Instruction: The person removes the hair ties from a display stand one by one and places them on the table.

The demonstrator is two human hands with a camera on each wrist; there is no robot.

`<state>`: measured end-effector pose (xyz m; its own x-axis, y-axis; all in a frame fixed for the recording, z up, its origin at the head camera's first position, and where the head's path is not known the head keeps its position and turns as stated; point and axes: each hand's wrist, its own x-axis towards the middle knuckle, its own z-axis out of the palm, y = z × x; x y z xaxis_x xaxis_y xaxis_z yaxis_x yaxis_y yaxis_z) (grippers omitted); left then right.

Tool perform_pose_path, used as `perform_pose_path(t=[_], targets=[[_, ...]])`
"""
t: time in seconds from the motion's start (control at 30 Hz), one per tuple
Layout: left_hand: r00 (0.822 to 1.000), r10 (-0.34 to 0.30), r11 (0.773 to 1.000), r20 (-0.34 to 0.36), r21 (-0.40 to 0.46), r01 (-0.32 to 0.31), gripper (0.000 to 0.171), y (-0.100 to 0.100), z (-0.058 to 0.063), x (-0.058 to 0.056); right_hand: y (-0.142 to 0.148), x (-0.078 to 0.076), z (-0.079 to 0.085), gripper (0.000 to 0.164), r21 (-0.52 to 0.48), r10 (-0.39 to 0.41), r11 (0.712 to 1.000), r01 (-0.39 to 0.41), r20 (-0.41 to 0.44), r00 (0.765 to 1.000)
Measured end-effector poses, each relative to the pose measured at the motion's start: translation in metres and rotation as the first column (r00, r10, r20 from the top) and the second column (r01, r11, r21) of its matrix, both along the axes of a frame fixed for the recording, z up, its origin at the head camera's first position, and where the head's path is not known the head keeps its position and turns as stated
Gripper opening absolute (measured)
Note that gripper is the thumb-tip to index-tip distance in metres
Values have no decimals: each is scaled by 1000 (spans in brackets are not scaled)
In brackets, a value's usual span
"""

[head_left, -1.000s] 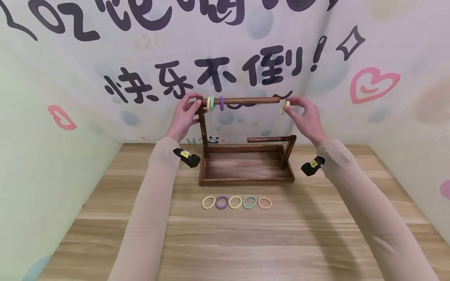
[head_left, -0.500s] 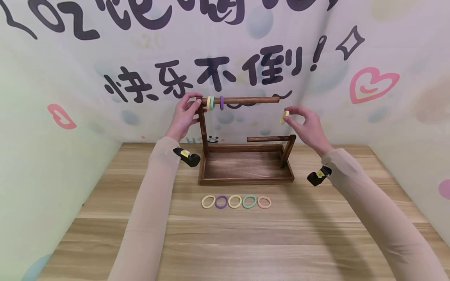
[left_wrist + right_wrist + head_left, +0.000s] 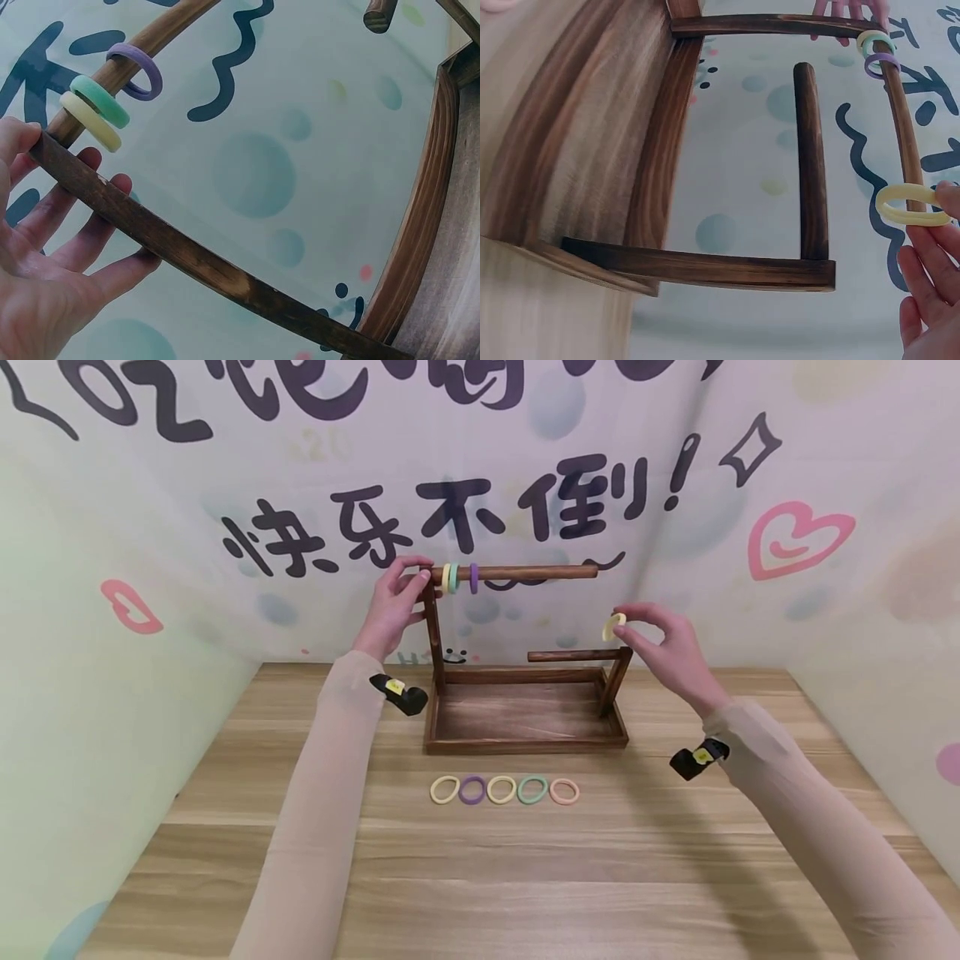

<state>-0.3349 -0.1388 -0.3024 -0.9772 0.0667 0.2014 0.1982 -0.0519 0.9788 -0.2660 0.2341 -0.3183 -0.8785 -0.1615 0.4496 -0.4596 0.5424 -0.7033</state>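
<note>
My right hand (image 3: 663,643) pinches a pale yellow hair tie (image 3: 889,213) between thumb and fingertips. In the head view it is just above the post of the short lower bar (image 3: 573,656), below the free right end of the long upper bar (image 3: 540,573). At the top left corner of the dark wooden rack, my left hand (image 3: 395,597) grips the tall post (image 3: 187,262), thumb in front and fingers behind. Close by on the upper bar hang a yellow hair tie (image 3: 90,121), a green one (image 3: 100,101) and, slightly apart, a purple one (image 3: 142,71).
On the wood-grain table (image 3: 480,877), several hair ties lie in a row before the rack's tray (image 3: 525,747), among them a purple one (image 3: 472,790), a green one (image 3: 532,789) and a pink one (image 3: 565,792). A printed cloth (image 3: 300,618) hangs behind.
My right hand has come down from beside the upper bar's free end to just above the lower bar's post, still pinching the yellow hair tie. The left hand stays on the post.
</note>
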Motion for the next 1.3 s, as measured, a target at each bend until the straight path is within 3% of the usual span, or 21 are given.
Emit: perform_pose_path(t=[0.47,0.77,1.3], targets=[[1000,1,1000,2,15,-2,18,-1,-1,-1,4,18,-21,33,-7,29,1000,-28,101,994],[1000,3,1000,14,29,-4,19,-1,0,1,4,26,-32,31,-9,60,998,-59,95,994],[1000,-7,1000,17,24,6,20,0,2,0,7,36,-60,32,-130,156,982,-140,125,980]])
